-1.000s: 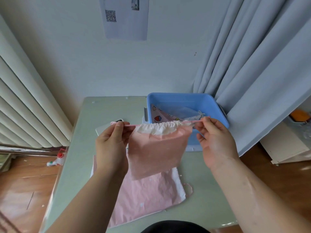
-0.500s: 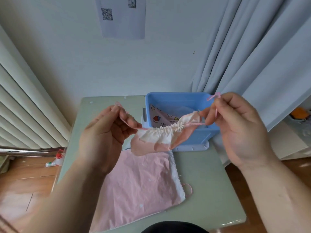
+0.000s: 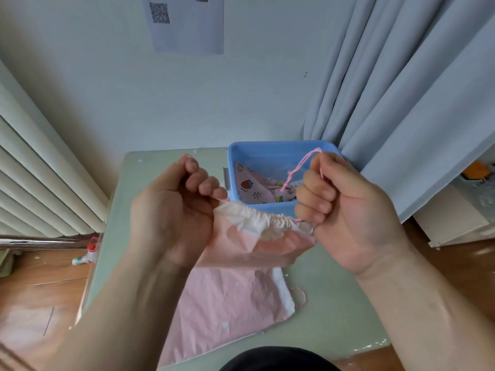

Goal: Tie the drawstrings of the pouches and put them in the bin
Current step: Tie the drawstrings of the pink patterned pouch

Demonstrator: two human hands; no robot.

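I hold a pink pouch (image 3: pixel 257 245) with a white gathered mouth in the air above the table. My left hand (image 3: pixel 174 207) grips the drawstring at the pouch's left end. My right hand (image 3: pixel 340 207) grips the pink drawstring (image 3: pixel 297 167) at the right end, and a loop of it sticks up above my fist. The pouch mouth is bunched between my hands. Behind them stands the blue bin (image 3: pixel 270 148), with a printed pink pouch (image 3: pixel 262 188) inside. Another flat pink pouch (image 3: pixel 227 303) lies on the table below my hands.
The pale green table (image 3: pixel 150 188) stands against a white wall. Grey curtains (image 3: pixel 401 97) hang at the right, close to the bin. A radiator (image 3: pixel 40 183) is at the left. A small bottle (image 3: pixel 85 257) lies on the wooden floor.
Both hands have turned palms toward me and curled into fists on the drawstring ends. The pouch mouth has gathered tighter and the pouch hangs lower between my hands.
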